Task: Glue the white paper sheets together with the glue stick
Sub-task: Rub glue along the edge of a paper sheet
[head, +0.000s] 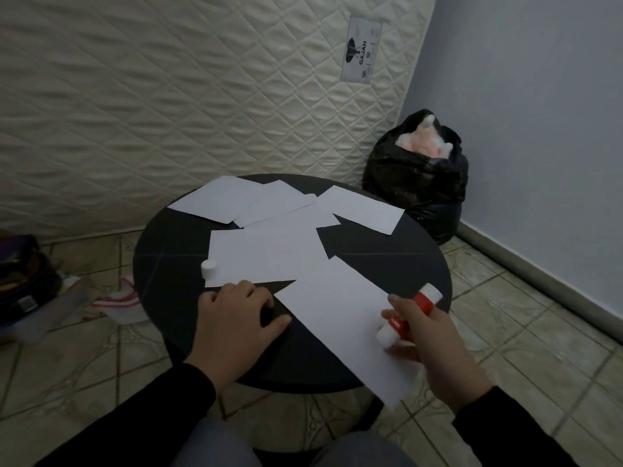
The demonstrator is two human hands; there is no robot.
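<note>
So the right hand in the lower right of the frame has its fingers wrapped around the glue stick, a red and white one held at a slant, its lower white end right over the nearest paper sheet. Can't tell if the tip is actually touching the paper or just above it. That sheet lies diagonally and hangs off the near edge of the round black surface.

The left hand sits flat on the surface at lower centre-left, fingers relaxed and spread, holding nothing, just beside the sheet's left corner.

The white cap stands upright at the left edge of another paper sheet in the middle of the frame. More sheets overlap toward the far side.

Behind it all there's a quilted mattress leaning upright, and a black bag stuffed with something pinkish on the tiled floor at the right.
</note>
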